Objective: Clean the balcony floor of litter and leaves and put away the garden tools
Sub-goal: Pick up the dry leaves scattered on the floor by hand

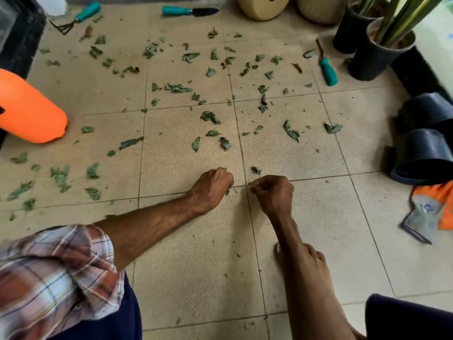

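The person is crouching over the beige tiled balcony floor (186, 271) and gathering litter by hand. The left hand (212, 186) is resting knuckles-up on a middle tile, its fingers curling into a fist around a clump of leaf bits (228, 191) that is poking out underneath. Just to its right, the right hand (274, 193) is also curling, its fingertips (253, 188) apparently pinching a small leaf scrap (249, 184) off a grout line. The scrap is tiny, so that grip is a judgement.

Most of the job is lying ahead. Scattered torn green leaves (210, 117) are covering the middle and far tiles and the near left. The teal-handled hand rake (81, 17) is lying at the far left, and the teal-handled black trowel (190, 11) at the far middle. The teal-handled narrow weeder (327, 67) is lying at the far right, beside the black plastic plant pots (377, 57).

To do this step well, each pinch should probably be going into the left fist, which is serving as the holder and will need emptying before it spills. Squeezing gently seems wise, since leaves this torn are likely crumbling into more crumbs. Working outward from the near tiles, raking big pieces together with a flat palm and saving fingertip pinches for grout-line bits, should be quicker.
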